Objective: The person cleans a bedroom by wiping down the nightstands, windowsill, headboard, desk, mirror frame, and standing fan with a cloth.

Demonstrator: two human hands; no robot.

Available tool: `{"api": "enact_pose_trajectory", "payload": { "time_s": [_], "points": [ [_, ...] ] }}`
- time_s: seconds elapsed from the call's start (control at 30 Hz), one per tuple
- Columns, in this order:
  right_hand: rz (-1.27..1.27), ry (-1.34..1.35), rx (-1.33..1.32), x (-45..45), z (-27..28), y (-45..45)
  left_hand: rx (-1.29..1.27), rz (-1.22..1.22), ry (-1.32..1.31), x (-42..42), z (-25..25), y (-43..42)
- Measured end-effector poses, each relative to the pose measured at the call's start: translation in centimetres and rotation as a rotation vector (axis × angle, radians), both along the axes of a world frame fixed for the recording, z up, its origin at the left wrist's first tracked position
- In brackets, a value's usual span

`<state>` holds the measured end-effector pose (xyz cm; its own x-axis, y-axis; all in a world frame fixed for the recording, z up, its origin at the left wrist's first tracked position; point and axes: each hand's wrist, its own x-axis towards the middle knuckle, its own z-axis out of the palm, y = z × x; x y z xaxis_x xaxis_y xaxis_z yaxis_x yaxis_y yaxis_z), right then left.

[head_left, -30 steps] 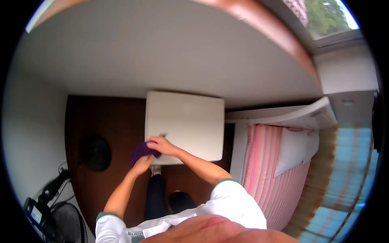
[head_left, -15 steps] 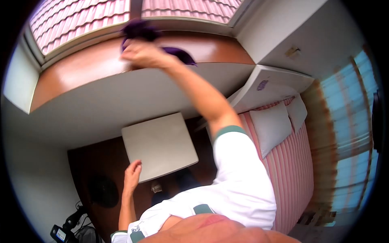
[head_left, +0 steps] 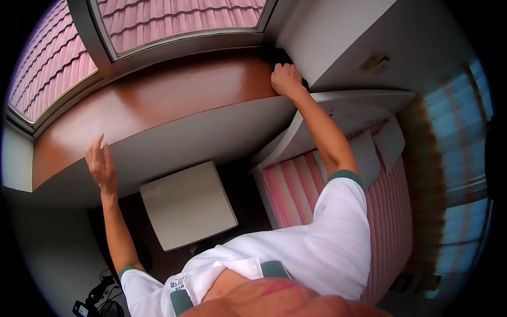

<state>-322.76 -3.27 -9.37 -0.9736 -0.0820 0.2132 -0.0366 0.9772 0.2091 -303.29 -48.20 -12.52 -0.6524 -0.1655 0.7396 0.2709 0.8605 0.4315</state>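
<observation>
The right hand [head_left: 288, 79] hides much of the dark cloth [head_left: 276, 55] beneath it, whose folds I lose in shadow. Beyond the left hand [head_left: 101, 166], the window [head_left: 179, 26] runs off the top; well below that hand, black equipment [head_left: 97, 293] is cut off at the bottom. Shirt lettering [head_left: 178, 282] there is too small to read.

Bedroom: striped bed [head_left: 388, 227], pillows [head_left: 390, 141]

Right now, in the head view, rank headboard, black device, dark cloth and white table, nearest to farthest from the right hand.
1. Dark cloth, at the right hand.
2. Headboard, just below.
3. White table, lower left.
4. Black device, bottom left.
</observation>
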Motion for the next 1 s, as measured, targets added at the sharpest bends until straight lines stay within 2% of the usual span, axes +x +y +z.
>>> {"api": "enact_pose_trajectory", "payload": {
  "time_s": [0.07, 0.1, 0.13, 0.17, 0.2, 0.23, 0.3, 0.33, 0.37, 0.4, 0.43, 0.5, 0.57, 0.63, 0.7, 0.77, 0.87, 0.93, 0.97, 1.0],
  "points": [
    [0.181, -0.208, -0.121, 5.3, 3.8, -0.8, -0.21, 0.104, 0.044, -3.3, 0.7, -0.2],
    [0.406, -0.466, -0.409, 8.2, 4.6, -0.3, -0.208, 0.103, 0.048, -4.2, 0.1, -0.7],
    [0.554, -0.845, -0.55, 11.0, 6.1, 0.1, -0.282, 0.175, -0.04, -5.0, -0.8, -1.0],
    [0.57, -0.951, -0.625, 13.2, 6.7, 1.0, -0.355, 0.246, -0.13, -5.6, -1.4, -0.9],
    [0.543, -0.95, -0.588, 14.6, 8.4, 1.0, -0.347, 0.247, -0.136, -6.0, -1.5, -0.8],
    [0.462, -0.939, -0.682, 15.3, 10.6, 0.7, -0.35, 0.253, -0.12, -5.9, -1.4, -0.9],
    [0.515, -0.576, -0.725, 13.8, 12.8, 2.0, -0.358, 0.271, -0.094, -5.5, -0.9, -0.6],
    [0.465, -0.35, -0.761, 12.5, 13.7, 1.9, -0.317, 0.255, -0.107, -5.6, -1.0, -0.6],
    [0.439, -0.183, -0.899, 10.9, 13.9, 1.5, -0.317, 0.289, -0.113, -5.5, -1.1, -0.7],
    [0.442, -0.065, -0.861, 8.7, 14.3, 1.0, -0.339, 0.277, -0.1, -5.4, -1.1, -0.7],
    [0.456, 0.119, -0.603, 5.8, 13.4, 0.7, -0.361, 0.27, -0.094, -5.2, -1.0, -0.7],
    [0.476, 0.237, -0.206, -1.0, 7.5, 1.2, -0.408, 0.281, -0.119, -4.8, -0.5, -0.6],
    [0.254, 0.116, -0.128, -5.3, -0.7, 0.9, -0.411, 0.271, -0.173, -4.4, 0.0, -0.6],
    [-0.017, -0.038, -0.45, -4.2, 1.0, -4.1, -0.386, 0.254, -0.167, -3.7, 0.3, -0.3],
    [0.154, 0.071, -0.368, -3.6, -1.1, -9.0, -0.334, 0.228, -0.043, -3.0, 0.0, -0.4],
    [0.379, 0.112, -0.339, -1.1, -1.2, -17.7, -0.306, 0.186, 0.119, -2.5, 0.0, -0.4],
    [0.586, 0.129, -0.293, 0.5, -1.5, -30.1, -0.233, -0.155, 0.25, -2.1, -0.3, -2.0],
    [0.698, -0.055, -0.356, 2.6, -0.7, -36.9, -0.198, -0.13, 0.321, -0.2, -0.1, -4.5],
    [0.8, -0.04, -0.381, 3.5, -1.2, -40.1, -0.169, -0.153, 0.378, 0.2, 0.2, -6.3],
    [0.916, -0.033, -0.403, 4.4, -1.2, -43.6, -0.13, -0.042, 0.403, 0.8, 0.6, -8.7]
  ]
}}
